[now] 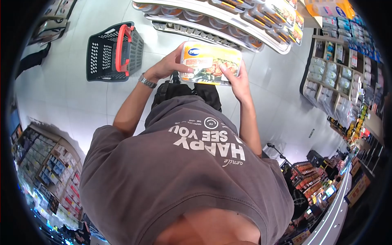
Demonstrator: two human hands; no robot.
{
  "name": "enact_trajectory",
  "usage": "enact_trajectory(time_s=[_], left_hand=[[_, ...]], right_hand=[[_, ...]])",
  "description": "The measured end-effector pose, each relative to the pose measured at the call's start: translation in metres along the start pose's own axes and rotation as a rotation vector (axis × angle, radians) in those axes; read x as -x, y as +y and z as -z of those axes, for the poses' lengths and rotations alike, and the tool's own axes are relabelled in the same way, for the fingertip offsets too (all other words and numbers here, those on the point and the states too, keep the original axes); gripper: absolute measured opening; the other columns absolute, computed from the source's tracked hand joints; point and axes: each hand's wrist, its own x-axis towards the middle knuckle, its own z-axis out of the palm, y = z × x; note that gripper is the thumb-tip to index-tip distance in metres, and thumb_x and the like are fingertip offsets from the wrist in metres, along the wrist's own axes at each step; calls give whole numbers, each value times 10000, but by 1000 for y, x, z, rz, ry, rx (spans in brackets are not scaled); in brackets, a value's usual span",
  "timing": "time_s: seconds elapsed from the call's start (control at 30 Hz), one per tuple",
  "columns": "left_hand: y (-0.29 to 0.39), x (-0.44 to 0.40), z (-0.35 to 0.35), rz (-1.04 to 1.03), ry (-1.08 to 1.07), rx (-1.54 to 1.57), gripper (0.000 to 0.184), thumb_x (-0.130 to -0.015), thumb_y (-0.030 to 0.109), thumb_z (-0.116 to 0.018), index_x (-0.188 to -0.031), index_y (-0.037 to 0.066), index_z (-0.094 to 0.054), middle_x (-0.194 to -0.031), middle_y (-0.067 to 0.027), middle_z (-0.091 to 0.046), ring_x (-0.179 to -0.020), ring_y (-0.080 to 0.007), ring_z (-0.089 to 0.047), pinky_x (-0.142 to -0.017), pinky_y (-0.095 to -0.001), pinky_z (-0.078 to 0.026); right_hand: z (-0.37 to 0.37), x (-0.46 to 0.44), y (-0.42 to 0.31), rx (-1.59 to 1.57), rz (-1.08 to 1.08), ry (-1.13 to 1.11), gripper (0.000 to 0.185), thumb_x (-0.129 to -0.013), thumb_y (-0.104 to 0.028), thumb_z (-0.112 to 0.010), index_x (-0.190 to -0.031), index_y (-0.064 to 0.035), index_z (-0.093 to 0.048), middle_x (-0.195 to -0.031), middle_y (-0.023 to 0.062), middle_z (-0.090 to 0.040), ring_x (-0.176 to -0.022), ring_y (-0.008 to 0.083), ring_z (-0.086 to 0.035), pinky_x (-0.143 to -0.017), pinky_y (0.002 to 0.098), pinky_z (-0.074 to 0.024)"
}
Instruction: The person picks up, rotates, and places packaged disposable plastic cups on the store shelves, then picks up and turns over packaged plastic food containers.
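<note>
Both hands hold a boxed food container, rectangular and flat, with a yellow label, a blue oval logo and a food picture. My left hand, with a metal watch on its wrist, grips the left end, its thumb lying over the label. At the right end, my right hand has its thumb pressed on the top and its fingers hidden behind. The pack is in front of my waist, above the floor. Similar packs are stacked on the shelf just beyond it.
A dark grey shopping basket with a red handle stands on the pale tiled floor at the left. White shelving with packs is ahead. More stocked shelves run along the right, and another display is at lower left. Someone's dark-clothed leg shows at far left.
</note>
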Motion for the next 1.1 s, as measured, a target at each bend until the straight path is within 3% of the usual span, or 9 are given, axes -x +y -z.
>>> enact_trajectory(time_s=[0.17,0.3,0.37,0.47,0.6,0.8,0.9,0.97,1.1], left_hand=[[-8,-2,-5,-101,92,-39,743,-863,190,-727,-1463,9,-328,-1316,-111,-541,-1208,-183,-522,-1018,-319,-433],[4,2,-24,-180,230,-197,656,-939,281,-671,-1447,-23,-387,-1297,-135,-565,-1136,-175,-572,-947,-302,-479],[13,3,-36,-280,172,-403,631,-962,291,-636,-1466,8,-383,-1364,-132,-529,-1195,-185,-541,-956,-323,-483],[33,3,-56,-337,68,-511,571,-974,300,-587,-1456,32,-438,-1405,-130,-501,-1201,-203,-546,-916,-324,-509],[45,0,-70,-359,-15,-444,526,-955,254,-583,-1425,37,-494,-1398,-126,-496,-1213,-207,-532,-938,-324,-490],[43,1,-69,-338,3,-431,537,-971,335,-578,-1418,47,-503,-1408,-123,-487,-1245,-214,-509,-962,-334,-477],[35,3,-62,-346,64,-503,601,-938,395,-631,-1410,46,-504,-1437,-124,-453,-1295,-238,-474,-992,-351,-463],[30,3,-54,-445,56,-624,666,-886,409,-705,-1405,46,-503,-1458,-134,-425,-1335,-261,-440,-1032,-370,-439],[26,10,-66,-499,95,-740,827,-725,212,-853,-1426,29,-454,-1471,-180,-395,-1380,-317,-385,-1136,-408,-329]], right_hand=[[7,-4,9,103,-3,32,487,-949,-180,-676,-1346,8,-466,-1217,105,-624,-1087,149,-614,-953,304,-489],[10,-11,22,-477,-291,16,464,-1009,-287,-567,-1372,-15,-469,-1255,124,-624,-1126,209,-623,-983,362,-505],[15,-17,40,-715,-403,-60,490,-1009,-331,-546,-1383,-23,-470,-1282,141,-618,-1143,246,-629,-1003,406,-515],[5,-11,55,-985,-377,-208,483,-1039,-346,-471,-1398,-23,-449,-1318,167,-587,-1146,281,-625,-965,385,-534],[-11,-10,34,-1193,-300,-322,458,-1014,-364,-492,-1372,-77,-497,-1351,176,-556,-1181,313,-599,-991,464,-523],[21,-23,77,-956,-177,-289,572,-986,-299,-563,-1446,2,-404,-1320,181,-577,-1153,286,-610,-1013,433,-497],[34,-20,49,-866,-16,-159,680,-915,-249,-673,-1466,15,-372,-1331,160,-566,-1193,258,-579,-1045,396,-464],[38,-20,27,-593,97,-146,757,-865,-223,-722,-1478,21,-351,-1345,145,-555,-1217,246,-560,-1062,379,-441],[42,-22,2,-245,168,-177,886,-723,-133,-831,-1466,30,-378,-1400,134,-514,-1273,230,-513,-1095,360,-394]])
